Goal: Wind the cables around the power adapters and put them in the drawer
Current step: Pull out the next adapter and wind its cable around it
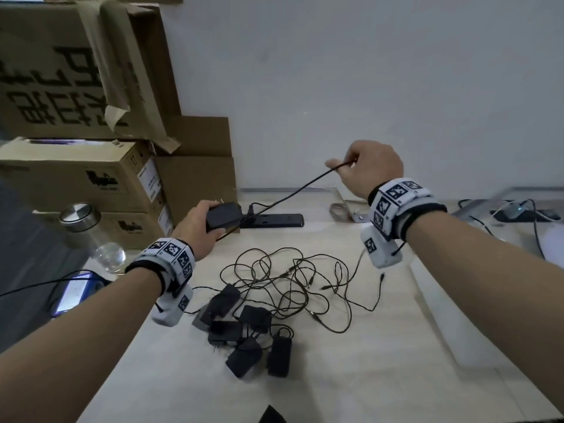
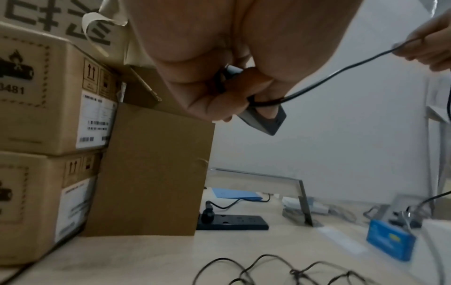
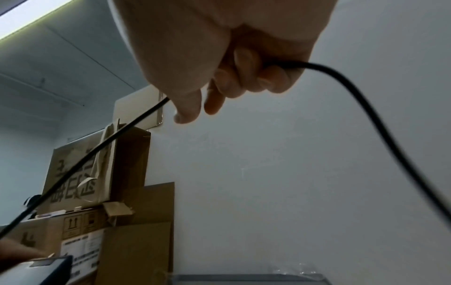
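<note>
One adapter lifted clear of the pile, its cable drawn taut for winding.

Nearest, on the pale wooden worktop [image 1: 381, 346], five black plastic power adapters [image 1: 244, 334] lie heaped with their thin black cables tangled [image 1: 293, 282], waiting their turn. Above and beyond them the left hand [image 1: 198, 230] clamps its fingers [image 2: 219, 104] round a boxy black power adapter [image 1: 223, 215], held steady, I judge, as the core to wrap on. Its black cable [image 1: 293, 192] runs taut up to the right hand [image 1: 370, 169], whose fingers [image 3: 246, 77] curl round it, likely keeping tension so turns lie tight. Behind stand stacked brown cardboard boxes [image 1: 79, 178]. No drawer is in view.
</note>
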